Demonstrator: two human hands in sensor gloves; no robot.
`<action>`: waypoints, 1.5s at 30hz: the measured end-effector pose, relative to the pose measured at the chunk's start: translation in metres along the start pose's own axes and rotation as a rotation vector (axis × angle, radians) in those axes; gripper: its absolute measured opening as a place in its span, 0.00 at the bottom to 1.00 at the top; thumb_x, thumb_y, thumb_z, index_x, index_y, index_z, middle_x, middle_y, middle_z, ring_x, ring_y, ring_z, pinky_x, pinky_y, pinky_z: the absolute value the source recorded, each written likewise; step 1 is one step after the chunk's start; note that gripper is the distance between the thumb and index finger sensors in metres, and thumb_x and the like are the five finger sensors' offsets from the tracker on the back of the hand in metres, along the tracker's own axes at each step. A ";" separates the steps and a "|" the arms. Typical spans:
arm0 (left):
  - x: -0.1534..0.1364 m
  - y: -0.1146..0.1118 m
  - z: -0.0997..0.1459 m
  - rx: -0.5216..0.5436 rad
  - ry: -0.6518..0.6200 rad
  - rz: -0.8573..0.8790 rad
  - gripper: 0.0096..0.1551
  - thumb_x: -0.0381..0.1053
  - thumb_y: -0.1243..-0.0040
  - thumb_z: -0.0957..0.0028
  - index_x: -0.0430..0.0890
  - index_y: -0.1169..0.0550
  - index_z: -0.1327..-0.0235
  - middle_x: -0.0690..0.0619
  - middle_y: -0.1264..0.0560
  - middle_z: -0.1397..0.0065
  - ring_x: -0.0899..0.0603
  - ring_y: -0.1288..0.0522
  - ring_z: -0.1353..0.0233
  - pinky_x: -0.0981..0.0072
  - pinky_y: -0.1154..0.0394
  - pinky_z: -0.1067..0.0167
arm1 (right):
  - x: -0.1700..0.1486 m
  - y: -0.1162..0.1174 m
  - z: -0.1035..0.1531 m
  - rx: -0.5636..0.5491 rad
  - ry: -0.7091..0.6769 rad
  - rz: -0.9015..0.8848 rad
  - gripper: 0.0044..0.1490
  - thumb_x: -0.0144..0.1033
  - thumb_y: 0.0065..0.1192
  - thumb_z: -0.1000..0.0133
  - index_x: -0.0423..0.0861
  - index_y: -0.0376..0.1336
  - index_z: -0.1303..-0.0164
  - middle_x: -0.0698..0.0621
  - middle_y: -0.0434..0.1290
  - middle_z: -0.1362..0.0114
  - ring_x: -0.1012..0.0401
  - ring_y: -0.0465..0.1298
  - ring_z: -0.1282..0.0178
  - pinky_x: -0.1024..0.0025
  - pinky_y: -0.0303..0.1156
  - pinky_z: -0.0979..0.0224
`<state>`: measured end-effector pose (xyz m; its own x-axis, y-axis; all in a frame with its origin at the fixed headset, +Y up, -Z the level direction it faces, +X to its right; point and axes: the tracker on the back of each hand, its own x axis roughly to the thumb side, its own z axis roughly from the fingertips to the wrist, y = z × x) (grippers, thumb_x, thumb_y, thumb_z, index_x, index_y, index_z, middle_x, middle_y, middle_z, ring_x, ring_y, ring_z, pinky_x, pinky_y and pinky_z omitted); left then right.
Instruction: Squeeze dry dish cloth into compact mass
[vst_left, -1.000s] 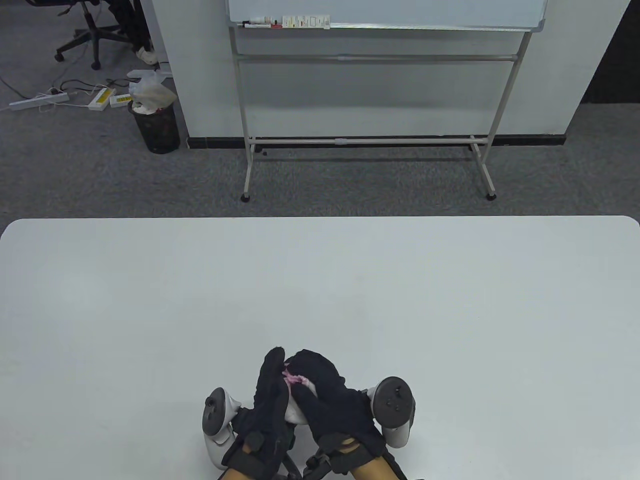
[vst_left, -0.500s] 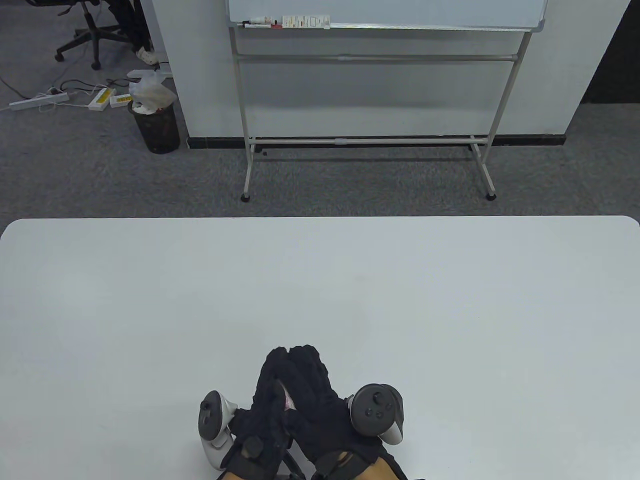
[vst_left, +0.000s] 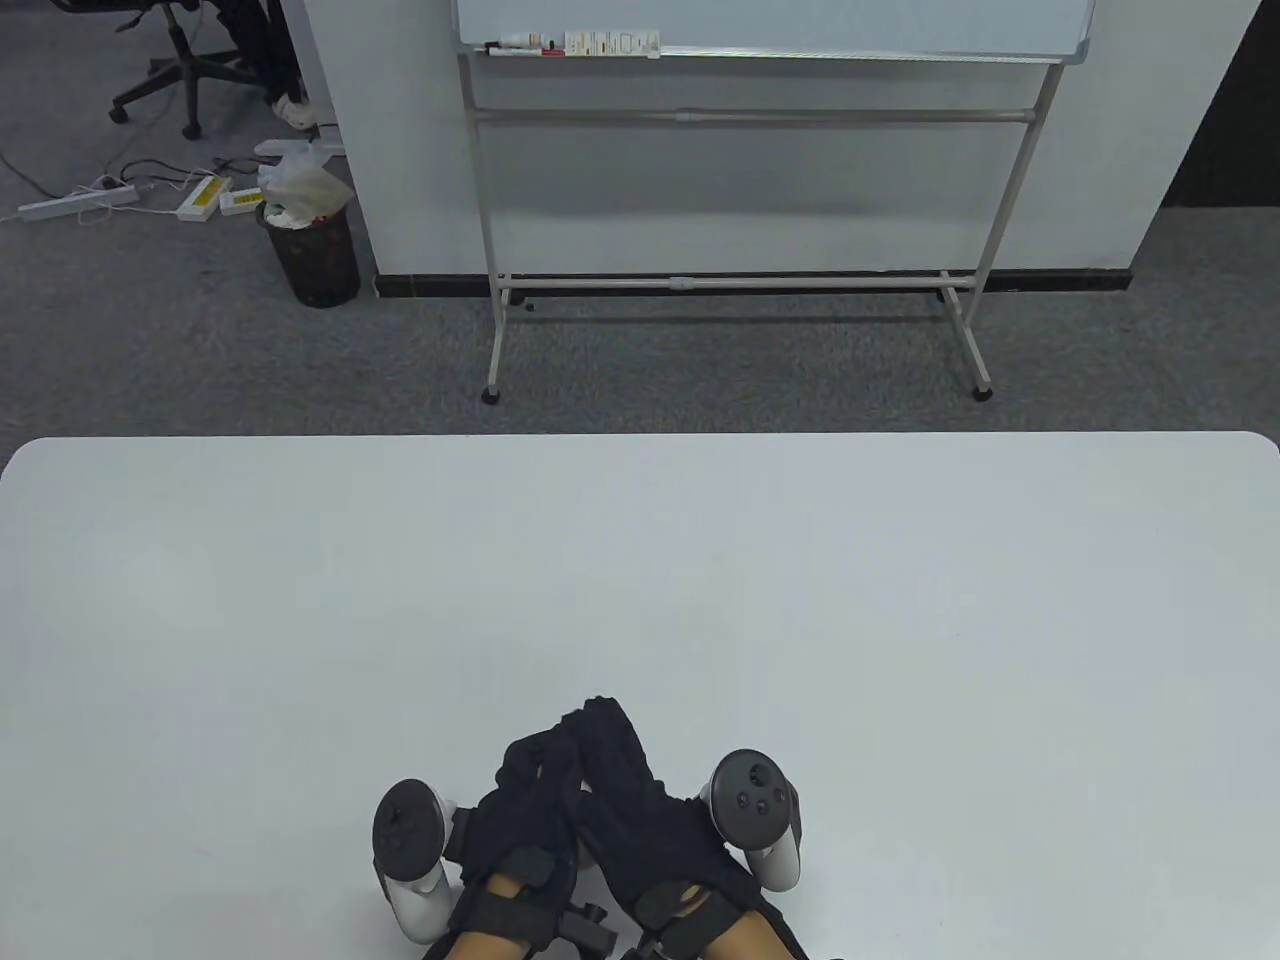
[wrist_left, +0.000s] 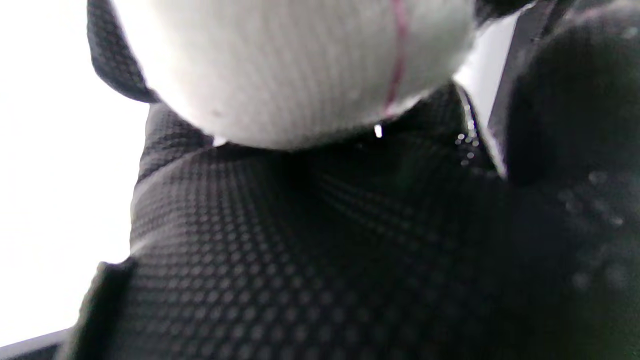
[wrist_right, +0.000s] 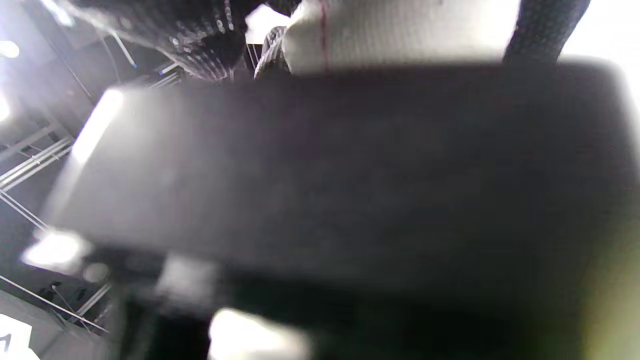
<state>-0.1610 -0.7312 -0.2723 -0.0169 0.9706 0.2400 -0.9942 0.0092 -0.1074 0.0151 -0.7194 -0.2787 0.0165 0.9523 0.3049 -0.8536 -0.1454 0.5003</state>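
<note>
The dish cloth is white with a thin pink stripe. In the table view it is hidden inside my two black-gloved hands, which are clasped together near the front edge of the table. My left hand (vst_left: 535, 775) and right hand (vst_left: 615, 745) wrap over each other around it. The left wrist view shows the bunched cloth (wrist_left: 300, 70) pressed against the glove palm. The right wrist view shows a patch of the cloth (wrist_right: 395, 30) at the top, behind a blurred dark strap.
The white table (vst_left: 640, 580) stretches away from my hands. Beyond its far edge are a whiteboard stand (vst_left: 740, 280), a black waste bin (vst_left: 312, 255) and an office chair (vst_left: 180, 60) on grey carpet.
My hands have closed fully over the cloth. The pink and white patch seen between them earlier is now covered. Both hands have drawn slightly toward the front edge and the trackers have rotated.
</note>
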 end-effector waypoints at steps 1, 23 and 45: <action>0.002 0.000 0.002 0.015 -0.012 -0.004 0.24 0.64 0.53 0.37 0.49 0.33 0.40 0.47 0.30 0.35 0.38 0.25 0.40 0.44 0.24 0.44 | 0.001 0.000 0.000 -0.014 -0.002 -0.022 0.51 0.64 0.44 0.41 0.52 0.31 0.19 0.47 0.25 0.17 0.44 0.29 0.15 0.36 0.30 0.23; 0.006 0.002 0.003 -0.019 -0.113 0.016 0.29 0.60 0.58 0.38 0.51 0.40 0.26 0.44 0.50 0.18 0.31 0.53 0.21 0.35 0.48 0.29 | 0.014 -0.012 0.001 -0.177 -0.001 -0.075 0.38 0.38 0.58 0.40 0.42 0.47 0.22 0.36 0.52 0.26 0.34 0.64 0.37 0.41 0.66 0.41; 0.001 -0.018 0.000 -0.347 -0.159 0.174 0.44 0.73 0.75 0.43 0.55 0.68 0.23 0.54 0.80 0.20 0.38 0.83 0.23 0.39 0.75 0.31 | -0.004 0.015 0.003 0.025 -0.034 -0.212 0.46 0.64 0.32 0.40 0.57 0.24 0.21 0.58 0.16 0.19 0.52 0.15 0.19 0.42 0.21 0.24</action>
<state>-0.1433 -0.7302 -0.2699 -0.2245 0.9158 0.3331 -0.8805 -0.0442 -0.4719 0.0040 -0.7263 -0.2700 0.2124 0.9526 0.2178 -0.8157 0.0501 0.5763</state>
